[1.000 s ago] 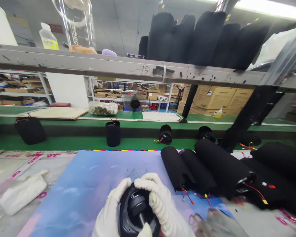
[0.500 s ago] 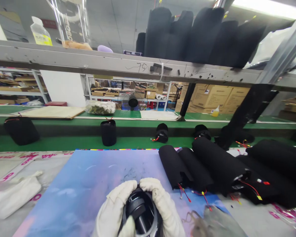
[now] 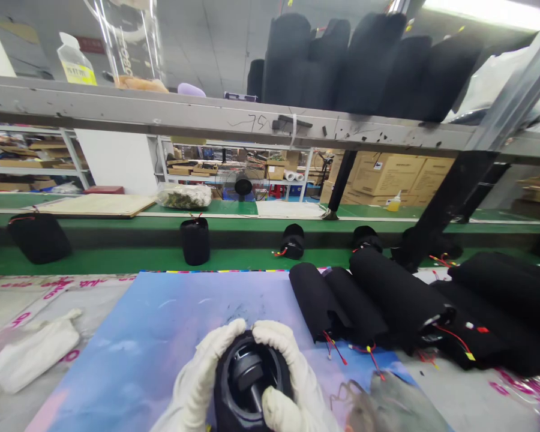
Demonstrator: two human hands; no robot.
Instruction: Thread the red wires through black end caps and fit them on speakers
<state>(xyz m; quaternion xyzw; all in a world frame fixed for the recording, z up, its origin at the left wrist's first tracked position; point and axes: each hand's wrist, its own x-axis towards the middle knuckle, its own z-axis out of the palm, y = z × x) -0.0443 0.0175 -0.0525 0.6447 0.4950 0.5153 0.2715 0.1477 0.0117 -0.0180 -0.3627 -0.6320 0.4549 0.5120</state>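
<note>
A black cylindrical housing (image 3: 225,396) stands between my two gloved hands at the bottom centre, its round opening facing me. Inside the opening a dark ridged part and a grey rod-like piece show. My left hand (image 3: 195,381), in a white glove, is wrapped round the housing's left side; its thumb is out of sight. Around the right side curls my right hand (image 3: 299,384), also white-gloved, with its thumb at the opening's lower right edge. Below the frame the housing's lower end is cut off. Under it lies a blue and pink printed sheet (image 3: 162,324).
Several black fabric-covered cylinders (image 3: 393,294) with red wires lie to the right. More black cylinders (image 3: 195,241) stand along the green conveyor belt (image 3: 238,259) ahead. A white glove (image 3: 38,354) lies at the left. A shelf (image 3: 184,108) crosses overhead.
My left thumb has left the front of the opening, and my right thumb now shows at its lower right. The housing has turned and shifted slightly left; more black rim shows.
</note>
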